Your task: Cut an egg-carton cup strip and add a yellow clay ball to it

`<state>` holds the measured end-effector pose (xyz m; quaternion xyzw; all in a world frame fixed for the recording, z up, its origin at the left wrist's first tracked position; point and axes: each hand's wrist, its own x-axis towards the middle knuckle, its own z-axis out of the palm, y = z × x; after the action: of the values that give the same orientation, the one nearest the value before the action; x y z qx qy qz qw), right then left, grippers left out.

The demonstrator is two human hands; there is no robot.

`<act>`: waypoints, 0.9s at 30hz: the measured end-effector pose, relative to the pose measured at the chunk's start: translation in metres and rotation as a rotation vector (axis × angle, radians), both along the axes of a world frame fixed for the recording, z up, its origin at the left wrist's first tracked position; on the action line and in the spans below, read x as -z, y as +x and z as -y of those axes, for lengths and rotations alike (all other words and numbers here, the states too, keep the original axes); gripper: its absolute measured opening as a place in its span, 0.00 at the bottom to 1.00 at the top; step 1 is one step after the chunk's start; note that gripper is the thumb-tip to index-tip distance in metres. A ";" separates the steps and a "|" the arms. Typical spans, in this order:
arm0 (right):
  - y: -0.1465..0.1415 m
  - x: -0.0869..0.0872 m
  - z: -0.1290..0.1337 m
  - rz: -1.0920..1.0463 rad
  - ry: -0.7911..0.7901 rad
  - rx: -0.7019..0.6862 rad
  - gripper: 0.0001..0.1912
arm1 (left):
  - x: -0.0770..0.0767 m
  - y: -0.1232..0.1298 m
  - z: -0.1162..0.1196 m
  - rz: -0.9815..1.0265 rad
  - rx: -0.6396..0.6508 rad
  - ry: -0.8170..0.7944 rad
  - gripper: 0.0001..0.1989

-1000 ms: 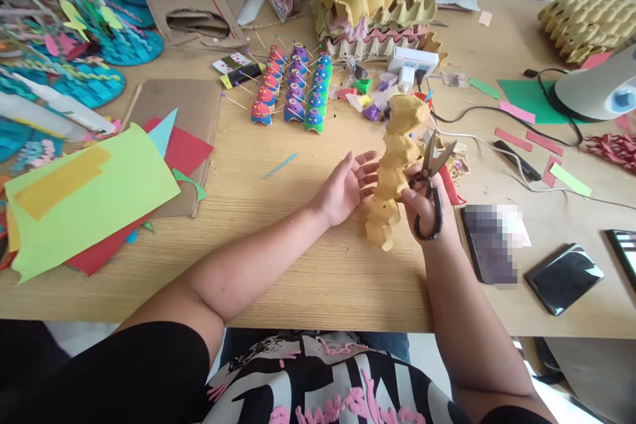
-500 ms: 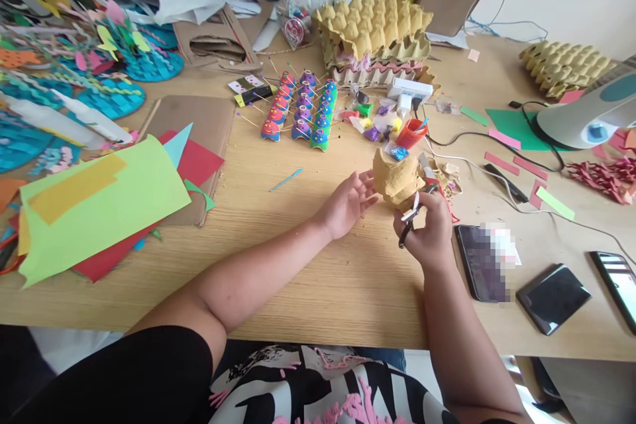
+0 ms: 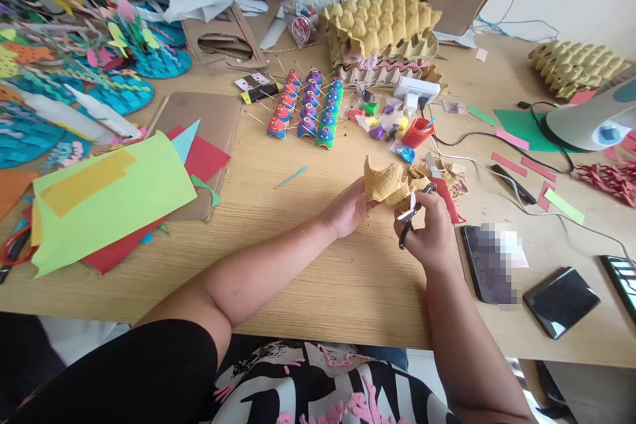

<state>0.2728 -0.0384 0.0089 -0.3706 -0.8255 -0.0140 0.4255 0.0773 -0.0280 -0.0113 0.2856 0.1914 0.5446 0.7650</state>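
A piece of tan egg carton (image 3: 383, 180), cup-shaped with a torn or cut rim, is off the table between my hands. My left hand (image 3: 349, 210) is closed on its left side, with the fingertips hidden behind the carton. Closed round a pair of dark-handled scissors (image 3: 407, 214), my right hand (image 3: 428, 228) is just right of the piece. The scissor blades are partly hidden, and I cannot tell whether they touch the carton. Carton scraps (image 3: 454, 179) and a red-handled cutter (image 3: 447, 201) lie just beyond my right hand.
Three rows of painted carton caterpillars (image 3: 307, 106) stand ahead, pins sticking out. Behind them are stacked egg trays (image 3: 380, 20). A red cup (image 3: 417, 133) and small clay packets (image 3: 380, 126) sit nearby. Coloured paper (image 3: 114, 195) lies left; a phone (image 3: 481, 265) and a black case (image 3: 561, 301) lie right.
My left hand has gone from open fingers beside the carton piece to a hold on it. The piece has turned and shifted slightly left. My right hand keeps the scissors. The view has shifted a little.
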 end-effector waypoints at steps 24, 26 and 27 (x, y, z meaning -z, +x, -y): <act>0.000 0.028 -0.006 -0.256 -0.264 -0.091 0.25 | 0.025 0.003 0.005 -0.514 -0.203 0.536 0.46; -0.002 0.033 -0.006 -0.311 -0.327 -0.143 0.24 | 0.030 0.003 0.005 -0.699 -0.356 0.663 0.43; -0.003 0.035 -0.006 -0.325 -0.356 -0.170 0.23 | 0.033 0.003 0.005 -0.763 -0.441 0.712 0.42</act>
<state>0.2699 -0.0329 -0.0258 -0.3660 -0.7640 0.2272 0.4804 0.0806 -0.0327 -0.0439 0.6558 0.3138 0.5809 0.3660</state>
